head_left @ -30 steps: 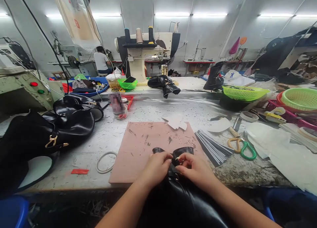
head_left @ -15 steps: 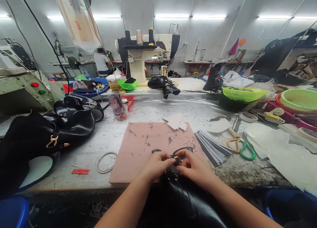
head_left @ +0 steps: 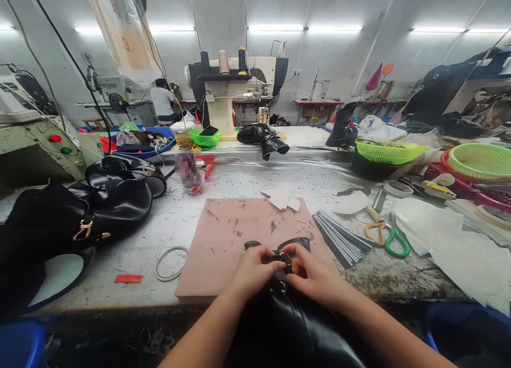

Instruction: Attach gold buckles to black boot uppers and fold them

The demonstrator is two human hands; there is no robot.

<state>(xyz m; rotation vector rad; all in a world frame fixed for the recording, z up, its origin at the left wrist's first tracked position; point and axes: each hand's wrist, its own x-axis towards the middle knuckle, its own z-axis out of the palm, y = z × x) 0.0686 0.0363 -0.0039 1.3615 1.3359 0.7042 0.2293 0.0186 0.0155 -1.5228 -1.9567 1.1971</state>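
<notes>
A shiny black leather boot upper lies over the table's front edge, its far end resting on a pinkish cutting board. On it is a black strap with a gold-coloured buckle. My left hand pinches the strap between thumb and fingers, just left of the buckle. From the other side my right hand grips the buckle, its fingertips curled round the metal. Whether the strap passes through the buckle is hard to make out. A second gold fitting sits on the leather just below my fingers.
Black boot uppers are heaped at left. Scissors with green and tan handles lie right of the board, beside striped strips and white sheets. Behind stands a sewing machine. A seated person is far off.
Both hands stay at the strap and buckle, with only slight finger movement. The buckle has tilted a little, and the whole view has shifted slightly.
</notes>
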